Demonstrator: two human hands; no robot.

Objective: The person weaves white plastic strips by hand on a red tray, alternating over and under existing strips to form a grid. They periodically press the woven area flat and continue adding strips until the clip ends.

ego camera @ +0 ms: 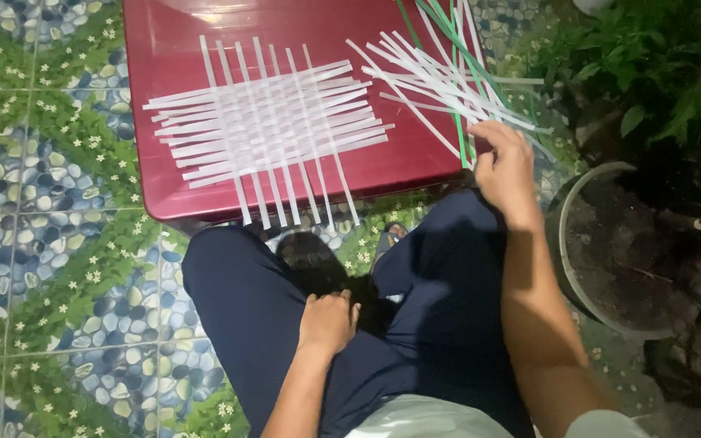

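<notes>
Here the right hand (503,166) pinches loose strips (440,77) at the table's (172,97) edge.

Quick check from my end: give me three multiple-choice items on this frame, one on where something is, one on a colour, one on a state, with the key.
1. Where is the right hand?
A. on the loose strips at the table's right edge
B. on the floor tiles
C. inside the plant pot

2. What colour is the table?
A. blue
B. dark red
C. yellow

3. What state is the woven mat in?
A. rolled up
B. lying flat with strip ends sticking out
C. hanging off the table

Key: 1 A, the fingers reach into the pile of white and green strips. 2 B, the bare top shows dark red. 3 B, crossed white strips lie flat, ends free. The left hand rests on the lap.
</notes>
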